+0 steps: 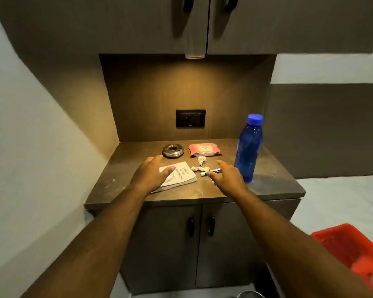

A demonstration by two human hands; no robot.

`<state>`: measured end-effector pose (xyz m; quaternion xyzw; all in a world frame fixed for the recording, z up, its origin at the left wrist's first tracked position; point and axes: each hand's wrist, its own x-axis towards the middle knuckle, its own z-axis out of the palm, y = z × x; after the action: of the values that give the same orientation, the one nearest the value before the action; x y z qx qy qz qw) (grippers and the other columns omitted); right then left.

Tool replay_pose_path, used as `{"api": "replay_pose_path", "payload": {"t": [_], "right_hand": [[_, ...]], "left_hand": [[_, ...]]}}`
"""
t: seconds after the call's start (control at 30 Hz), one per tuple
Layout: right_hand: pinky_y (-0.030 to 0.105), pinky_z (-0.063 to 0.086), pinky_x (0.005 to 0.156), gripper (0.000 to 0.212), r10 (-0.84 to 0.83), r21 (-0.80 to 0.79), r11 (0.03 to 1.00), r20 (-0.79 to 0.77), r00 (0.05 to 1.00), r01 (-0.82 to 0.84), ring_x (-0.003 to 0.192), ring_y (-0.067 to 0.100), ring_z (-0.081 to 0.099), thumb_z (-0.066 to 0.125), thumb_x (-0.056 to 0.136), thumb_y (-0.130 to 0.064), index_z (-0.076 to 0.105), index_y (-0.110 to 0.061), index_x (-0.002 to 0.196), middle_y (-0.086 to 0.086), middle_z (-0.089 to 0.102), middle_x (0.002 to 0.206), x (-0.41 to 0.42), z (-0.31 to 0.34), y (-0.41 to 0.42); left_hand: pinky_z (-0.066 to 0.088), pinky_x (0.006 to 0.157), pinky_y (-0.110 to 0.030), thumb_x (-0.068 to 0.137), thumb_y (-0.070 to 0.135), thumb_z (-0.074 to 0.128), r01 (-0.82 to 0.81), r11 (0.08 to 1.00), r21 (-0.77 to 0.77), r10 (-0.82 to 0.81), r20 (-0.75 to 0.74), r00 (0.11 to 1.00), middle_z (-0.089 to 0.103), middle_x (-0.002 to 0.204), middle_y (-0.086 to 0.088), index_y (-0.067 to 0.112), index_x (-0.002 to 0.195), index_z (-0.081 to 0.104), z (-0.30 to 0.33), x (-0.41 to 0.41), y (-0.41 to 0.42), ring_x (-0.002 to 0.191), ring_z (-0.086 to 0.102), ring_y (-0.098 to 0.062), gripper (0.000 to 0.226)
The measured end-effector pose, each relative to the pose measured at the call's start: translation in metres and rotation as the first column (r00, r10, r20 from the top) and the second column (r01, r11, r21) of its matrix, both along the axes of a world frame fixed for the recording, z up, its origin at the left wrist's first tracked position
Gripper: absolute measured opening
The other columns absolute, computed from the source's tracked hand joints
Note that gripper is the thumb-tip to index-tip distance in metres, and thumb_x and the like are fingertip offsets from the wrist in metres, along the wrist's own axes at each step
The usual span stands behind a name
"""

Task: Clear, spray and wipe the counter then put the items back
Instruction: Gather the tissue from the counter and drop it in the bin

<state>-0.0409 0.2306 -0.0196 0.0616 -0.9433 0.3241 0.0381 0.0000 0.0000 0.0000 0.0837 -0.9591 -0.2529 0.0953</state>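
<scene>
Forearms fill the bottom of the head view, both reaching forward over the tabletop (267, 183). Red tub (351, 250) sits low right, off the counter, near my right elbow. Nothing cleared yet as far as I can judge: all items on the tabletop.

Left hand (149, 175) is spread flat, fingers released, resting on or just above the white book (181, 175); I can't tell if there's contact. Right hand (226, 177) is open too, fingers loose, holding nothing, just beside the marker (211, 171), with its thumb side near the marker's cap end. Blue bottle (248, 149) stands upright just right of that hand. Crumpled tissue bits (201, 163) lie between book and marker. Round metal ashtray (173, 150) and pink wipes pack (204, 149) sit at the back, side by side, apart from each other.

Step in hand, my call: start of clearing. To do it well: pinch the book by its near edge and don't slide it, since dust smears show on the surface. Take the marker along its barrel so it doesn't roll. Mind the bottle: tall, narrow base, easy to knock with the right wrist, so lift it out early. Gather the tissue scraps last as trash. No spray or cloth in view.
</scene>
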Motion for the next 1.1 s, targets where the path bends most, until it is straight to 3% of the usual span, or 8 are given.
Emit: {"api": "replay_pose_path", "payload": {"t": [0.3, 0.4, 0.53, 0.63, 0.77, 0.87, 1.0, 1.1], "right_hand": [[0.037, 0.049, 0.093, 0.043, 0.092, 0.554, 0.814, 0.169, 0.981, -0.172, 0.116, 0.028, 0.053, 0.063, 0.091, -0.017, 0.056, -0.014, 0.133, 0.012, 0.053, 0.131, -0.088, -0.055, -0.025], [0.029, 0.052, 0.077, 0.028, 0.063, 0.423, 0.898, 0.14, 0.988, -0.117, 0.094, 0.017, 0.056, 0.059, 0.093, -0.016, 0.062, -0.013, 0.121, 0.006, 0.056, 0.109, -0.099, -0.063, -0.031], [0.035, 0.054, 0.083, 0.017, 0.037, 0.277, 0.96, 0.014, 0.999, -0.039, 0.097, 0.02, 0.057, 0.058, 0.094, -0.016, 0.067, -0.015, 0.108, 0.006, 0.063, 0.106, -0.131, -0.048, -0.038], [0.032, 0.047, 0.065, 0.02, -0.031, 0.156, 0.987, -0.068, 0.997, 0.042, 0.081, 0.018, 0.055, 0.04, 0.101, -0.022, 0.06, -0.016, 0.102, 0.006, 0.063, 0.094, -0.151, -0.035, -0.047], [0.033, 0.047, 0.062, 0.027, 0.049, 0.32, 0.946, 0.043, 0.998, -0.06, 0.074, 0.016, 0.057, 0.037, 0.099, -0.042, 0.053, -0.021, 0.101, 0.002, 0.062, 0.085, -0.165, -0.038, -0.05], [0.036, 0.048, 0.07, 0.028, 0.236, 0.51, 0.822, 0.101, 0.966, -0.254, 0.087, 0.024, 0.061, 0.054, 0.091, -0.044, 0.062, -0.02, 0.103, 0.007, 0.067, 0.098, -0.167, -0.044, -0.051], [0.039, 0.051, 0.076, 0.017, 0.3, 0.476, 0.814, 0.148, 0.942, -0.334, 0.094, 0.03, 0.061, 0.055, 0.092, -0.023, 0.065, -0.016, 0.103, 0.012, 0.066, 0.111, -0.169, -0.049, -0.052], [0.036, 0.046, 0.073, 0.02, 0.281, 0.425, 0.838, 0.201, 0.938, -0.342, 0.093, 0.029, 0.057, 0.05, 0.091, -0.028, 0.063, -0.015, 0.1, 0.013, 0.061, 0.115, -0.167, -0.051, -0.05]], "left_hand": [[0.05, 0.09, -0.041, 0.093, 0.043, 0.053, 0.053, 0.953, -0.298, 0.004, 0.186, 0.983, 0.053, 0.131, -0.005, 0.027, 0.138, 0.046, -0.067, -0.079, -0.009, 0.114, 0.052, -0.024, 0.048], [0.051, 0.089, -0.039, 0.094, 0.04, 0.052, 0.086, 0.964, -0.25, -0.049, 0.15, 0.987, 0.055, 0.13, -0.003, 0.026, 0.137, 0.043, -0.085, -0.086, -0.016, 0.113, 0.053, -0.023, 0.047], [0.049, 0.064, -0.022, 0.088, 0.047, 0.057, 0.103, 0.981, -0.162, -0.091, 0.083, 0.992, 0.061, 0.122, 0.004, 0.029, 0.116, 0.05, -0.094, -0.1, -0.021, 0.096, 0.059, -0.012, 0.033], [0.057, 0.056, -0.033, 0.088, 0.043, 0.053, 0.114, 0.992, -0.058, -0.11, 0.073, 0.991, 0.066, 0.104, 0.001, 0.032, 0.09, 0.045, -0.081, -0.121, -0.02, 0.079, 0.062, -0.012, 0.014], [0.058, 0.062, -0.041, 0.084, 0.035, 0.053, 0.136, 0.982, 0.13, -0.137, -0.003, 0.991, 0.067, 0.096, -0.001, 0.035, 0.101, 0.048, -0.055, -0.157, -0.003, 0.081, 0.066, -0.018, 0.018], [0.05, 0.079, -0.033, 0.089, 0.034, 0.046, 0.271, 0.962, 0.023, -0.272, 0.02, 0.962, 0.057, 0.126, -0.002, 0.034, 0.135, 0.047, -0.041, -0.194, 0.018, 0.105, 0.058, -0.02, 0.046], [0.045, 0.095, -0.036, 0.089, 0.03, 0.055, 0.478, 0.866, -0.146, -0.446, 0.203, 0.872, 0.048, 0.13, -0.008, 0.027, 0.131, 0.057, -0.038, -0.237, 0.042, 0.117, 0.051, -0.028, 0.042], [0.044, 0.09, -0.035, 0.088, 0.024, 0.062, 0.597, 0.773, -0.212, -0.508, 0.357, 0.784, 0.05, 0.123, -0.009, 0.026, 0.129, 0.059, -0.043, -0.254, 0.058, 0.112, 0.053, -0.03, 0.041]]}}
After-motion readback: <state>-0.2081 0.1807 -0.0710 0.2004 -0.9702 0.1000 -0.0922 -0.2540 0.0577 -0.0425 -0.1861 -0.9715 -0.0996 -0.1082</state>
